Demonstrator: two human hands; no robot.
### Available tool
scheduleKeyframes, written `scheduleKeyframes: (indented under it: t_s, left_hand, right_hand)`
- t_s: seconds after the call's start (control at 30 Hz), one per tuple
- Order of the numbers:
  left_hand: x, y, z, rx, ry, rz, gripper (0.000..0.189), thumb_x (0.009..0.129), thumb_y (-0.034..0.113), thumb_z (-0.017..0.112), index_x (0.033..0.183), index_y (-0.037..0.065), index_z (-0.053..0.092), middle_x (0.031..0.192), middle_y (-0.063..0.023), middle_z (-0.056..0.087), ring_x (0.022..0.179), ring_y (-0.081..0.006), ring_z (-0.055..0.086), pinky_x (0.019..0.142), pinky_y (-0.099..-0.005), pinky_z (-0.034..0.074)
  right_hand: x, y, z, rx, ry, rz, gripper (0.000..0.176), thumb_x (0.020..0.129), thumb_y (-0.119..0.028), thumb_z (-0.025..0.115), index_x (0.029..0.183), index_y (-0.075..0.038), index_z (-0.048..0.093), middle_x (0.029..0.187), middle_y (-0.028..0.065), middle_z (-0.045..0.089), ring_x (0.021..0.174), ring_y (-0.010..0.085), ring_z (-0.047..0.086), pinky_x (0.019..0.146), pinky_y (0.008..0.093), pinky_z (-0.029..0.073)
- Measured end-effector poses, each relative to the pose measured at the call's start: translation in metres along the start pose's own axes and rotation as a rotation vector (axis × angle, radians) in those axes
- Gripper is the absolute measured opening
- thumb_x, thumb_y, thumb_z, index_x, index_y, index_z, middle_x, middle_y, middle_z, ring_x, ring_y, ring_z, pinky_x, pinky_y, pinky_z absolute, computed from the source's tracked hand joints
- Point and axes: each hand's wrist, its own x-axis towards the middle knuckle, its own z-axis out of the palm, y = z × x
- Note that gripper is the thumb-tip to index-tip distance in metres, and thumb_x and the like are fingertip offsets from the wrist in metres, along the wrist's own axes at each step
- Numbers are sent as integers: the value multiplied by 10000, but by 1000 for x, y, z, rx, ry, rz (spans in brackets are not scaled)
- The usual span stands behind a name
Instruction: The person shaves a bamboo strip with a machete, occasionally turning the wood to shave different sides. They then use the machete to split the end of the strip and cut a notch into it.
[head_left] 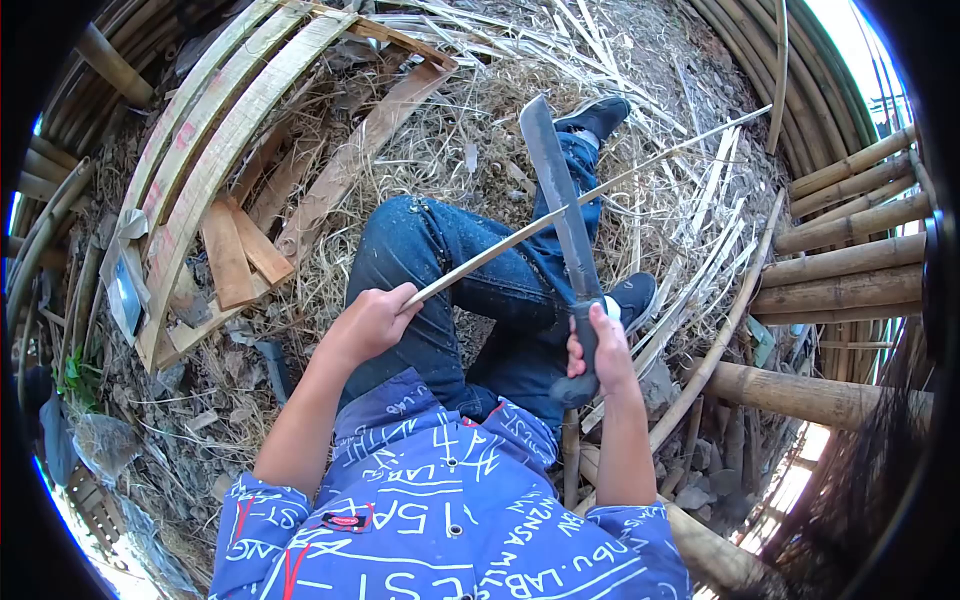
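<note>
My left hand (pixel 372 325) is closed round the near end of a long thin bamboo strip (pixel 510 240), which slants up and away to the right. In my right hand (pixel 608 350) is the dark handle of a machete (pixel 560 185), its broad blade pointing away from me. The blade crosses the strip in this view, a little beyond my knees. Both hands are above my legs in blue jeans (pixel 480 235), one knee bent and the feet in dark shoes.
Pale shavings (pixel 430 150) and split strips (pixel 715 190) litter the ground. A slatted wooden pallet (pixel 215 120) and loose boards (pixel 345 165) lie at the left. Bamboo poles (pixel 850 280) are stacked at the right, and a dark-handled tool (pixel 272 368) lies by my left forearm.
</note>
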Motion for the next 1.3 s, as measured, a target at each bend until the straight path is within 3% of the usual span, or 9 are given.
scheduleKeyframes:
  t_s: [0.23, 0.5, 0.73, 0.8, 0.93, 1.1, 1.17, 1.23, 1.3]
  left_hand:
    - [-1, -8, 2, -21, 62, 91, 156, 929, 162, 608, 894, 19, 558, 709, -250, 585, 716, -456, 589, 579, -488, 445]
    - [2, -3, -1, -20, 13, 46, 140, 909, 145, 631, 891, 22, 566, 702, -246, 588, 706, -451, 591, 578, -481, 441]
    - [3, -5, -5, -56, -5, 49, 153, 926, 154, 616, 890, 14, 569, 727, -255, 587, 743, -467, 581, 596, -485, 455]
    - [2, -6, -1, -68, 60, 60, 179, 935, 161, 614, 873, 5, 552, 682, -254, 548, 659, -457, 547, 546, -455, 417]
    - [6, -7, 0, -94, 36, 54, 186, 939, 167, 609, 868, 6, 550, 677, -250, 546, 653, -455, 546, 540, -453, 410]
    - [6, -4, 0, -115, 58, 39, 188, 943, 169, 603, 871, 3, 552, 675, -247, 548, 640, -447, 542, 544, -443, 412]
    - [4, -9, 0, -105, 69, 39, 188, 941, 165, 604, 865, 1, 553, 683, -247, 553, 643, -448, 543, 544, -441, 415]
    - [4, -10, -2, -83, 38, 24, 188, 938, 163, 608, 861, 0, 557, 695, -250, 557, 663, -454, 547, 549, -443, 422]
    - [7, -6, -3, -77, 29, 35, 187, 936, 161, 610, 861, -2, 556, 695, -251, 554, 665, -455, 543, 551, -443, 422]
  right_hand:
    - [-7, 11, 8, 94, -16, 26, 476, 1010, -479, 452, 888, -24, 525, 580, 46, 517, 404, 121, 486, 412, 286, 468]
    - [-19, 15, -2, 75, -32, 75, 516, 996, -538, 431, 910, -37, 517, 576, 37, 498, 408, 116, 481, 427, 289, 473]
    - [-7, 3, -20, 165, 180, -49, 485, 1014, -503, 419, 893, -43, 513, 564, 25, 485, 392, 102, 473, 394, 272, 454]
    - [-6, 2, -28, 131, 157, -56, 482, 1013, -503, 424, 892, -46, 516, 564, 26, 485, 397, 105, 477, 395, 274, 452]
    - [-13, 13, -10, -64, 4, 54, 488, 1004, -497, 441, 915, -24, 526, 566, 29, 505, 389, 120, 474, 394, 279, 447]
    - [-9, 11, -4, -13, -17, 13, 519, 1000, -529, 432, 922, -23, 523, 564, 32, 499, 386, 114, 470, 399, 281, 457]
    - [-10, 16, 10, 147, 29, 38, 535, 995, -545, 433, 923, -22, 518, 565, 31, 494, 385, 114, 468, 399, 283, 460]
    - [-17, 20, 11, 78, -59, 81, 502, 1002, -512, 445, 899, -27, 527, 581, 49, 510, 400, 129, 481, 416, 288, 464]
    - [-20, 13, -5, 53, 11, 115, 503, 1001, -509, 451, 907, -22, 529, 579, 47, 511, 397, 123, 481, 404, 284, 457]
